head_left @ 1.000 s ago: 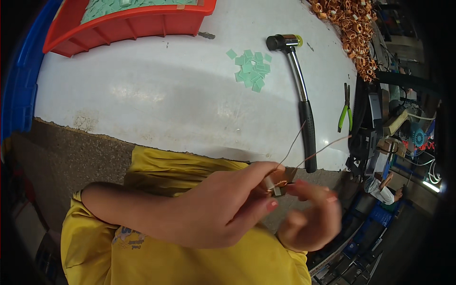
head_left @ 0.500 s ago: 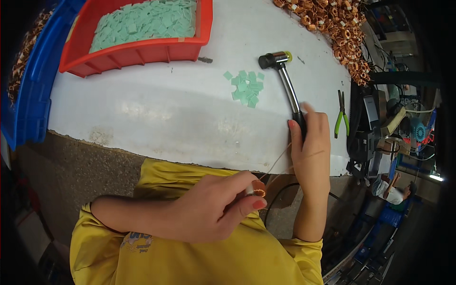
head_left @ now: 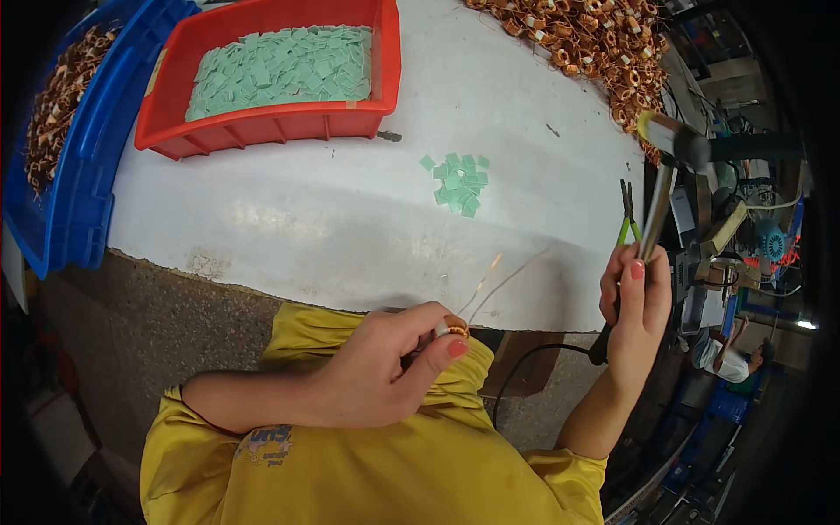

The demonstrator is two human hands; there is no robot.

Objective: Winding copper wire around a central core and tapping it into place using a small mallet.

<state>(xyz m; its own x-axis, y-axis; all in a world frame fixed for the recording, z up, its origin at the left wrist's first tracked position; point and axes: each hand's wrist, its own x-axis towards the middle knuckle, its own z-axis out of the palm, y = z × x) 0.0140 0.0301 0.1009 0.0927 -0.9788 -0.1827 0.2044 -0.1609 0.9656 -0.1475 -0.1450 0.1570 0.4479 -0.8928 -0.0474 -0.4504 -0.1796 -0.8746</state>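
My left hand point(head_left: 385, 363) is closed around a small copper-wound coil point(head_left: 453, 330), pinched between thumb and fingers near the table's front edge. Two thin wire leads rise from the coil over the white tabletop. My right hand point(head_left: 637, 293) grips a mallet point(head_left: 658, 206) by its black handle, held up at the right side of the table. The mallet's head, one end dark and the other yellowish, points up and is a little blurred. Behind the mallet lie pliers with green handles point(head_left: 625, 229), partly hidden. A small pile of pale green square sheets point(head_left: 458, 184) rests on the table's middle.
A red bin point(head_left: 262, 133) full of green squares stands at the far left. Beside it is a blue crate point(head_left: 83, 197) holding copper coils. A large heap of copper coils point(head_left: 595, 44) covers the far right. Equipment and a seated person point(head_left: 724, 360) are beyond the right edge.
My right hand has taken up the mallet from the table and moved right with it. My left hand still holds the coil, shifted slightly. The view has shifted a little.
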